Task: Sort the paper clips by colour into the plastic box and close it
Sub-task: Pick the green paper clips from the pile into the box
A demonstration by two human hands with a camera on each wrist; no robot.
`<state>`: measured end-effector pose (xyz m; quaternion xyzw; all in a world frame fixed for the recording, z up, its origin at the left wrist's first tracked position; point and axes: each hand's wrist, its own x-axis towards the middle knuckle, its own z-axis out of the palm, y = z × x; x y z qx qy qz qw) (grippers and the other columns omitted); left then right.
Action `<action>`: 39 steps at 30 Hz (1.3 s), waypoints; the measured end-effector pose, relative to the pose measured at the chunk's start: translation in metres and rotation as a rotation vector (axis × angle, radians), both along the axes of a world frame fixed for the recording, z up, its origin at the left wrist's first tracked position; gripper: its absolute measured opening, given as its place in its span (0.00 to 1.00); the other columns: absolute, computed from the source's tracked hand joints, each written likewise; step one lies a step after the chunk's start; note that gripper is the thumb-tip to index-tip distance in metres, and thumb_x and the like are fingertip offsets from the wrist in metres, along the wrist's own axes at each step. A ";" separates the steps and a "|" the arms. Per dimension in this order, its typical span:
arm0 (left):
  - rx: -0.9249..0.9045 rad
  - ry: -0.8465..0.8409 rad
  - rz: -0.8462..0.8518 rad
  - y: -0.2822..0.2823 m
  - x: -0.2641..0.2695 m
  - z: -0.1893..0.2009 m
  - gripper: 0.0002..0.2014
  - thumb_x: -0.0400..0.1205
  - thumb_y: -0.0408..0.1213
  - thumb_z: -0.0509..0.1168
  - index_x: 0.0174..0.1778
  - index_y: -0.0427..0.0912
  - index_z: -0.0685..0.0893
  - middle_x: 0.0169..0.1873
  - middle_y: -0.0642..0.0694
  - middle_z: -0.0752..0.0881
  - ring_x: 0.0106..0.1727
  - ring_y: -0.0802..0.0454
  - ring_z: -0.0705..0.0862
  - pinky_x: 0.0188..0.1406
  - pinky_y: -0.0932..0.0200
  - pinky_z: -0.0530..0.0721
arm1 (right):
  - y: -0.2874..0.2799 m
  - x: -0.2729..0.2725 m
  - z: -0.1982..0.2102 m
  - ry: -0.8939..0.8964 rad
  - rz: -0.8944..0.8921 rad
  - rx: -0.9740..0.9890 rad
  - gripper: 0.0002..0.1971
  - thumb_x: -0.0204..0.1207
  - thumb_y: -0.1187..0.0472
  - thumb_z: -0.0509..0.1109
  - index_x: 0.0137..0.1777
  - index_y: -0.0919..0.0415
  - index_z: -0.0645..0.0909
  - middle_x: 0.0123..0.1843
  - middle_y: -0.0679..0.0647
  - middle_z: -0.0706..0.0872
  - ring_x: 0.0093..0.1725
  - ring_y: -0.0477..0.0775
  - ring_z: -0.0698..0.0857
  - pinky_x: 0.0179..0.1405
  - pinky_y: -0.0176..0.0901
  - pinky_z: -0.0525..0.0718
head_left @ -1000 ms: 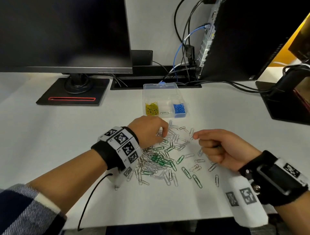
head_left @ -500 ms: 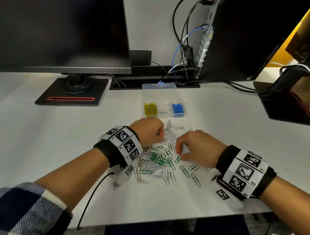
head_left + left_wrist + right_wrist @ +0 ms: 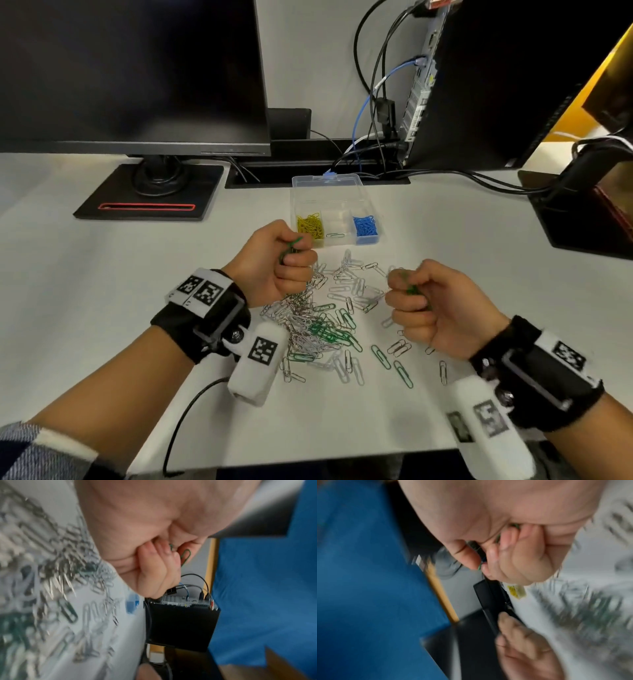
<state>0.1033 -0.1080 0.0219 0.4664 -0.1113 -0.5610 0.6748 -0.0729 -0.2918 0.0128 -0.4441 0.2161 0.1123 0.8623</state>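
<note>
Meanwhile each grip, left hand (image 3: 279, 263) and right hand (image 3: 424, 305), clutches green clips above the loose pile (image 3: 329, 318) near the monitor (image 3: 130, 75).

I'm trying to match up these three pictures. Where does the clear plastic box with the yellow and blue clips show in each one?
Head: plastic box upper centre, open, beyond both fists.
Left wrist: only a blurred blue patch at the desk's far edge.
Right wrist: a blurred yellow patch below the knuckles.
Shared landmark: the loose clip pile on the desk.
</note>
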 end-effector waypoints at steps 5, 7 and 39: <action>-0.262 0.246 -0.004 0.010 0.000 0.001 0.06 0.73 0.36 0.49 0.30 0.43 0.68 0.23 0.52 0.60 0.20 0.58 0.53 0.16 0.64 0.54 | -0.006 -0.007 -0.006 -0.169 0.033 0.470 0.08 0.75 0.57 0.57 0.39 0.60 0.71 0.30 0.50 0.61 0.26 0.48 0.59 0.23 0.40 0.62; -0.217 0.214 0.057 0.013 0.002 0.005 0.09 0.76 0.38 0.51 0.29 0.43 0.69 0.22 0.52 0.63 0.19 0.58 0.53 0.16 0.65 0.53 | -0.007 -0.009 -0.009 -0.189 0.045 0.458 0.12 0.80 0.54 0.54 0.39 0.60 0.72 0.30 0.51 0.62 0.26 0.48 0.60 0.24 0.40 0.62; 0.995 -1.377 -0.145 0.004 -0.005 -0.012 0.20 0.73 0.51 0.77 0.47 0.38 0.84 0.44 0.43 0.87 0.48 0.44 0.86 0.50 0.51 0.86 | 0.021 -0.016 0.011 0.064 -0.055 -0.260 0.09 0.72 0.57 0.66 0.39 0.62 0.83 0.28 0.47 0.53 0.23 0.45 0.49 0.17 0.34 0.48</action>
